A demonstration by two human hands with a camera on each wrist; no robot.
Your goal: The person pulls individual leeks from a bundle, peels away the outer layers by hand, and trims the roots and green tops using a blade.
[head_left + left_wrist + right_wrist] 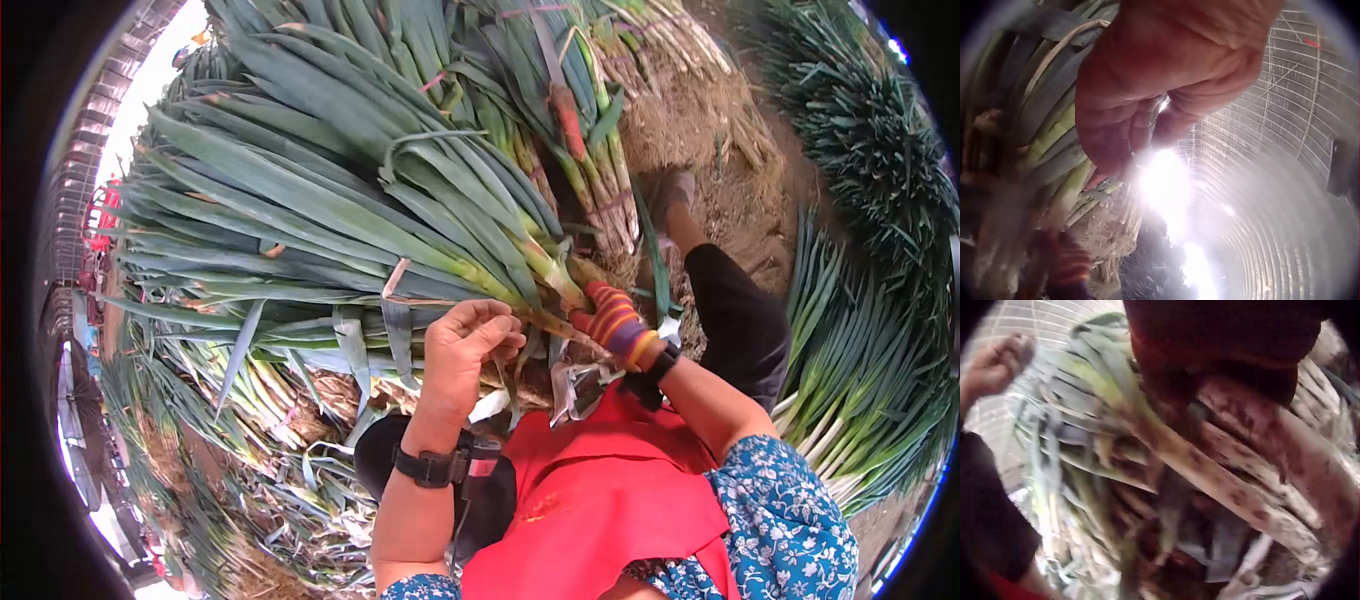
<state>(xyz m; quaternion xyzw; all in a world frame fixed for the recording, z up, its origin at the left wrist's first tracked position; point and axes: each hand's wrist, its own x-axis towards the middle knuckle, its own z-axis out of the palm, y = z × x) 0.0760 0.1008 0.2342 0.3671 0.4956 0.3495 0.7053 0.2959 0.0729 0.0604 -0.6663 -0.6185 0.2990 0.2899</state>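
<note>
My right hand (620, 325), in a striped knit glove, grips a leek (550, 265) by its pale lower stem. In the right wrist view the dark glove (1222, 350) wraps over a thick, soil-stained leek stem (1297, 450), with another stem (1210, 481) lying alongside. The bare left hand (470, 345) is raised beside the leaf bases, fingers curled and thumb bent over them. Nothing shows between its fingers in the left wrist view, where the left hand (1166, 75) is close up. Long green leek leaves (300, 190) fan out leftward from the pile.
A knife (567, 120) with a reddish handle lies on a tied leek bundle (610, 200) ahead. More leeks (850, 360) stand along the right, and others (270, 390) lie at lower left. Dry roots and soil (690, 120) cover the ground near a foot (677, 188).
</note>
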